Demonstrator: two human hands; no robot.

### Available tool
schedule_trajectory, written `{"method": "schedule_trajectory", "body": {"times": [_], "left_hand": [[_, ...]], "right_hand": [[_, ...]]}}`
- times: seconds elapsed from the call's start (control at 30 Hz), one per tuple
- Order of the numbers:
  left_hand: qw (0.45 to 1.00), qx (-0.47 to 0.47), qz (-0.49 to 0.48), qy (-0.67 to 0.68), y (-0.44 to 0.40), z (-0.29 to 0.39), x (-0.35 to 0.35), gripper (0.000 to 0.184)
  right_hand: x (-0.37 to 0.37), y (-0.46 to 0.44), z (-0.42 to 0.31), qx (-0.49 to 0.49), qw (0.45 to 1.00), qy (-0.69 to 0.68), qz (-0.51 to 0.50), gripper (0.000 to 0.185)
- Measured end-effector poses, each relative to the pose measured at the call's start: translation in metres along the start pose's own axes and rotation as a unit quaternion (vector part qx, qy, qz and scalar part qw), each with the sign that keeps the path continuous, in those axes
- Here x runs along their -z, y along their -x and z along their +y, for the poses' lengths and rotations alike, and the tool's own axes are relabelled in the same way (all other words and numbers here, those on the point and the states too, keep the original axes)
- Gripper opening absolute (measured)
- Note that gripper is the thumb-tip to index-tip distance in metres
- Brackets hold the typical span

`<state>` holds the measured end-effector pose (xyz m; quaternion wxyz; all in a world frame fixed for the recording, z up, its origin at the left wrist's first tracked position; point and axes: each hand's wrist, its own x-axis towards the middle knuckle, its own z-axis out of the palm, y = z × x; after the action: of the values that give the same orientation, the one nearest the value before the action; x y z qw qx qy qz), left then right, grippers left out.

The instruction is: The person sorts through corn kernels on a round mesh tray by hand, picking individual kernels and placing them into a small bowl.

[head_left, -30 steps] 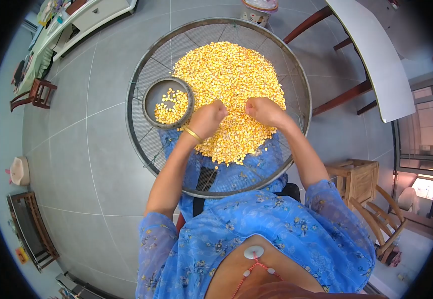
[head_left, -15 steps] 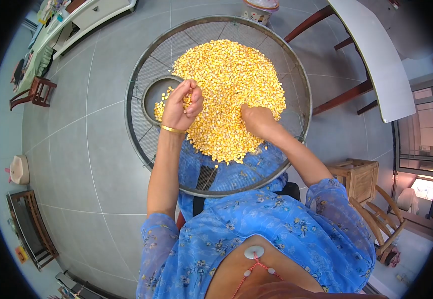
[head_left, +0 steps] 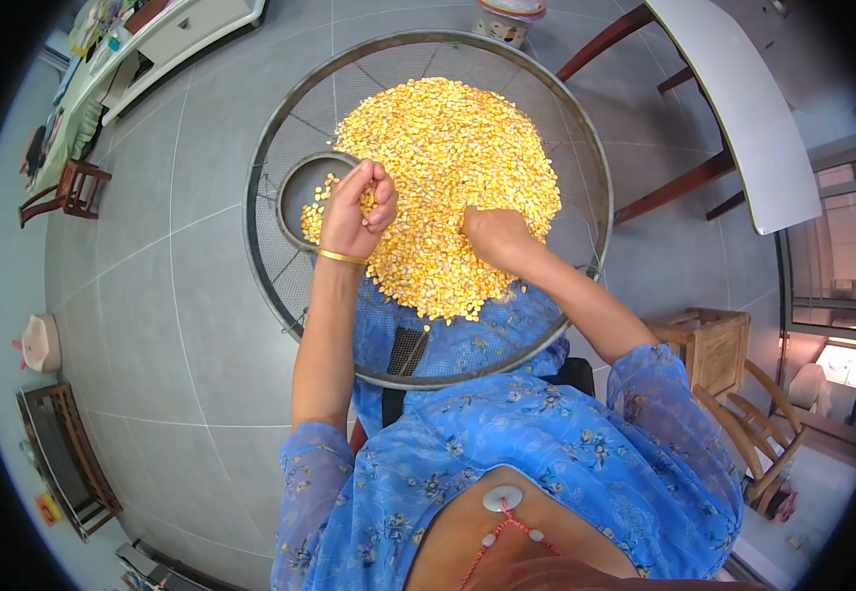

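Observation:
A wide round mesh sieve (head_left: pixel 302 89) rests over my lap and holds a large heap of yellow corn kernels (head_left: pixel 447 128). Inside its left part sits a small round dish (head_left: pixel 288 187) with some loose kernels. My left hand (head_left: pixel 357 212), wearing a gold bangle (head_left: pixel 341 257), is above the dish's right edge. Its fingers curl inward, and kernels show in the cupped palm. Over the middle of the heap, my right hand (head_left: pixel 500 239) is closed with its fingertips down at the kernels. Whatever those fingertips pinch is hidden.
A white table (head_left: pixel 743 108) with dark red legs stands at the right. A wooden stool (head_left: pixel 708 350) and chair are at lower right. A patterned bin (head_left: pixel 502 28) is beyond the sieve. At left are a small wooden stool (head_left: pixel 78 189) and a white cabinet (head_left: pixel 187 34).
My right hand has shifted slightly left over the heap, still closed. My left hand keeps almost the same place and its curled shape.

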<state>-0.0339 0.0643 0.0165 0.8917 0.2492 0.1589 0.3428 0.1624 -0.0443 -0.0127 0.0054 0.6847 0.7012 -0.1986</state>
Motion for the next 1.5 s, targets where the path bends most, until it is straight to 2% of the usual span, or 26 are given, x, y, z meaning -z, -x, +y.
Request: {"method": "schedule_trajectory", "body": {"times": [0.2, 0.23, 0.27, 0.3, 0.33, 0.37, 0.4, 0.43, 0.47, 0.5, 0.53, 0.6, 0.63, 0.7, 0.9, 0.97, 1.07, 1.13, 1.17, 1.2, 1.23, 1.3, 1.33, 1.37, 1.43, 1.5], "left_hand": [[0.999, 0.002, 0.033, -0.021, 0.000, -0.001, 0.000, 0.020], [0.999, 0.002, 0.034, -0.022, 0.000, -0.001, 0.000, 0.020], [0.999, 0.000, 0.035, -0.039, -0.001, -0.001, -0.001, 0.020], [0.998, -0.002, 0.036, -0.056, -0.001, -0.002, -0.001, 0.020], [0.998, -0.002, 0.036, -0.057, -0.001, -0.003, 0.000, 0.020], [0.992, 0.009, 0.037, -0.119, -0.001, -0.005, 0.002, 0.019], [0.983, 0.020, 0.037, -0.181, -0.003, -0.008, 0.005, 0.019], [0.982, 0.021, 0.036, -0.182, -0.006, -0.018, 0.010, 0.019], [0.914, -0.063, 0.025, -0.401, -0.010, -0.033, 0.014, 0.018], [0.790, -0.143, 0.013, -0.595, -0.013, -0.045, 0.013, 0.017], [0.790, -0.143, 0.013, -0.596, -0.012, -0.052, 0.006, 0.017], [0.512, -0.110, 0.005, -0.852, -0.004, -0.069, -0.006, 0.015], [0.511, -0.109, 0.005, -0.852, -0.004, -0.077, -0.007, 0.015], [0.438, -0.090, -0.039, -0.894, -0.005, -0.091, -0.006, 0.014], [0.383, -0.075, -0.048, -0.919, -0.012, -0.106, -0.003, 0.011], [0.375, -0.084, -0.054, -0.921, -0.012, -0.105, -0.004, 0.010], [0.400, -0.038, -0.045, -0.914, -0.012, -0.098, -0.011, 0.012], [0.554, -0.108, 0.019, -0.825, -0.011, -0.090, -0.007, 0.014], [0.554, -0.108, 0.016, -0.825, -0.011, -0.084, -0.004, 0.014], [0.758, -0.054, 0.045, -0.648, -0.009, -0.074, -0.008, 0.014], [0.904, 0.004, 0.071, -0.421, -0.008, -0.061, -0.014, 0.015], [0.971, 0.022, 0.083, -0.224, -0.005, -0.036, -0.024, 0.010], [0.988, 0.009, 0.063, -0.143, -0.004, -0.029, -0.020, 0.013], [0.988, 0.007, 0.063, -0.140, -0.005, -0.024, -0.014, 0.013], [1.000, -0.002, -0.018, 0.016, -0.007, -0.017, -0.003, 0.015], [0.998, 0.004, -0.034, 0.047, -0.007, -0.016, 0.004, 0.017]], "right_hand": [[0.001, -0.011, 0.011, -0.048, 0.998, -0.038, 0.034, 0.012], [0.013, -0.010, 0.012, -0.064, 0.969, -0.235, 0.039, 0.013], [0.021, -0.009, 0.016, -0.078, 0.902, -0.423, 0.042, 0.015], [0.026, -0.008, 0.028, -0.078, 0.901, -0.424, 0.042, 0.015], [0.032, -0.006, 0.044, 0.014, 0.756, -0.654, -0.008, 0.017], [0.034, -0.005, 0.053, 0.105, 0.546, -0.829, -0.057, 0.021], [0.037, -0.002, 0.052, 0.105, 0.545, -0.830, -0.055, 0.021], [0.044, 0.001, 0.051, 0.103, 0.469, -0.877, -0.023, 0.020], [0.050, 0.003, 0.050, 0.100, 0.388, -0.916, 0.008, 0.020], [0.054, 0.005, 0.048, 0.100, 0.386, -0.917, 0.009, 0.020], [0.058, 0.007, 0.044, 0.063, 0.398, -0.915, 0.030, 0.022], [0.056, 0.005, 0.045, 0.025, 0.407, -0.912, 0.050, 0.024], [0.050, 0.001, 0.048, 0.042, 0.398, -0.916, 0.016, 0.027], [0.044, -0.002, 0.050, 0.060, 0.387, -0.920, -0.019, 0.030], [0.047, 0.002, 0.045, 0.010, 0.452, -0.892, 0.006, 0.032], [0.048, 0.003, 0.042, -0.001, 0.500, -0.866, 0.016, 0.030], [0.047, 0.004, 0.042, -0.006, 0.526, -0.850, 0.012, 0.026], [0.047, 0.004, 0.041, -0.013, 0.534, -0.845, 0.015, 0.024], [0.046, 0.004, 0.041, -0.021, 0.542, -0.840, 0.014, 0.022], [0.043, 0.003, 0.046, -0.001, 0.554, -0.832, -0.005, 0.021], [0.042, 0.001, 0.042, -0.001, 0.554, -0.832, -0.004, 0.021], [0.039, -0.004, 0.028, -0.090, 0.841, -0.531, 0.046, 0.025], [0.026, -0.007, 0.027, -0.041, 0.910, -0.406, 0.074, 0.026], [0.019, -0.006, 0.024, -0.040, 0.911, -0.403, 0.073, 0.026], [0.013, 0.000, 0.009, -0.047, 0.992, -0.107, 0.039, 0.020], [0.010, 0.001, 0.002, -0.041, 0.997, -0.069, 0.017, 0.017]]}}
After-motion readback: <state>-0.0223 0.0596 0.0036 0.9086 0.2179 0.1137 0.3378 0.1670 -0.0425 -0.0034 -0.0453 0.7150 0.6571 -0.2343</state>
